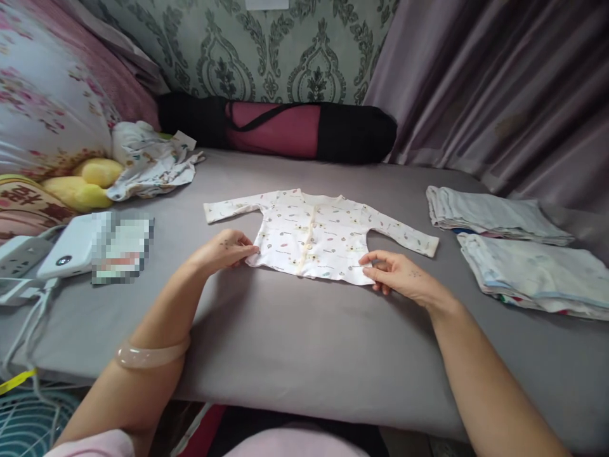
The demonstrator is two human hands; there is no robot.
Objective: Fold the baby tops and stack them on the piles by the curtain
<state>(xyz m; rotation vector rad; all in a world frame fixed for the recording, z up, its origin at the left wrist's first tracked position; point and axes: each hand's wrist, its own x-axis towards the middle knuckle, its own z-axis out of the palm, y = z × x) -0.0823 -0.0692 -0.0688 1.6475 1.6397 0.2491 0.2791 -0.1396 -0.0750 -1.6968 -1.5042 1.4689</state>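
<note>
A small white baby shirt (pixel 328 238) with a scattered print and buttons down its front lies spread flat on the grey sheet, sleeves stretched out to both sides and neckline away from me. My left hand (pixel 231 249) pinches its lower left corner between thumb and fingers. At the lower right corner, my right hand (pixel 397 274) grips the hem in the same way, thumb below and fingers on top. The hem between the two hands looks fairly straight.
Two stacks of folded clothes (pixel 537 273) lie at the right. Crumpled printed cloth (pixel 155 162) and yellow plush (pixel 85 184) sit at the back left, near a white power bank (pixel 78 244) and a power strip (pixel 21 254). A black-and-maroon roll bag (pixel 276 130) lies along the wall.
</note>
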